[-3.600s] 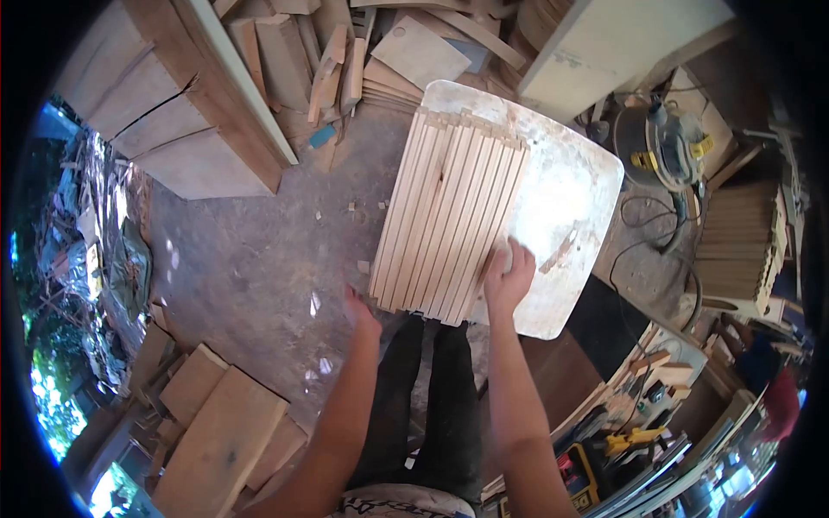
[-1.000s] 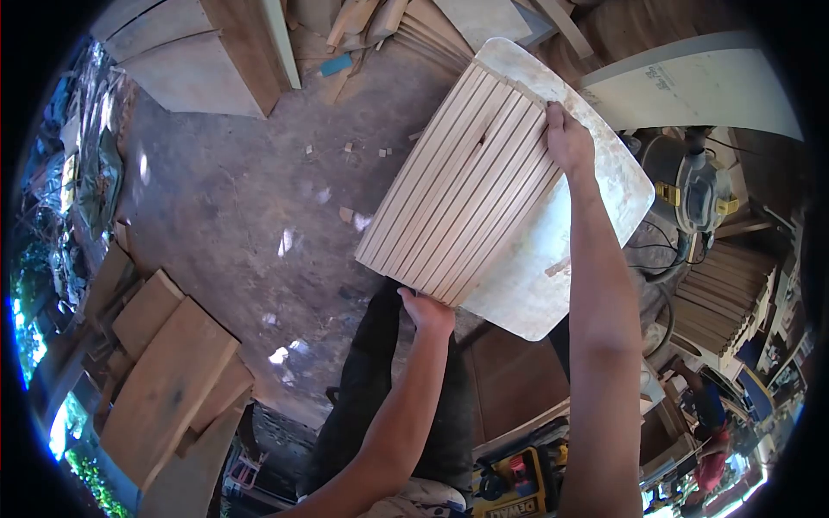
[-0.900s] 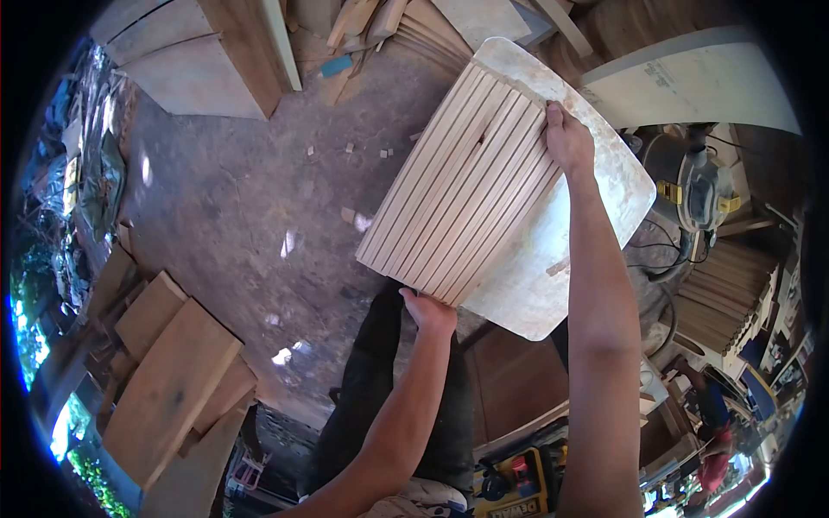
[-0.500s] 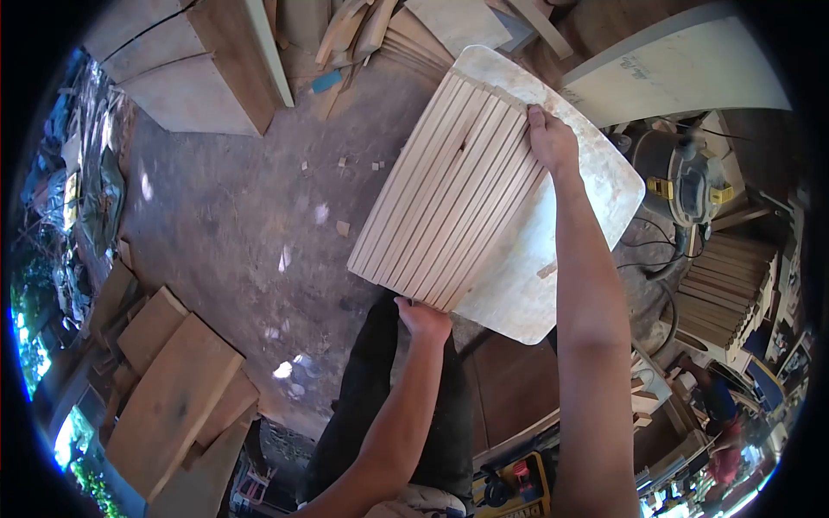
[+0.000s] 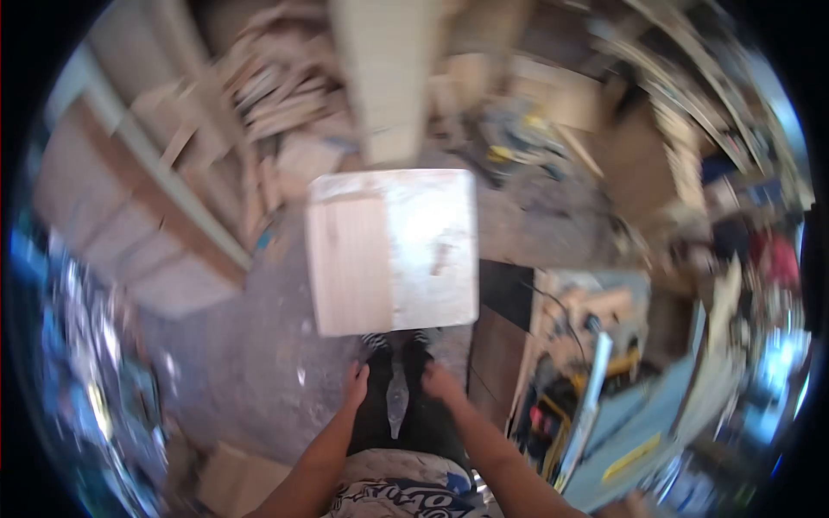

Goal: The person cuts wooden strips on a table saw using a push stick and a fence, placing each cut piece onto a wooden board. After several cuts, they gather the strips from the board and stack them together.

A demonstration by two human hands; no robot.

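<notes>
From my head view, the counter (image 5: pixel 432 229) sits straight ahead of me, past my feet. The row of pale wooden strips (image 5: pixel 350 268) lies on its left part, the strips side by side and running from near the far edge down to the near edge; the right part shows bare, bright surface with a brown mark (image 5: pixel 442 255) that is too blurred to name.

My left hand (image 5: pixel 356 386) is on the near side of the counter, a little left of my dark trousers (image 5: pixel 372 416), and my right hand (image 5: pixel 442 382) is on that same side, over my right leg. Neither touches the strips. My left grip looks loose and empty; my right is smeared by motion, so I cannot tell how far its fingers are open, though I see nothing in it.

Beyond the counter stands a tall pale board (image 5: pixel 384 86), with heaped wood offcuts (image 5: pixel 281 95) beyond and to the left. A dark panel (image 5: pixel 505 292) is just beside its right edge.

I judge this a hands-off moment between holds. Any fresh hold on the strips would call for reaching forward to the counter, steadying both ends, and keeping the edges even.
</notes>
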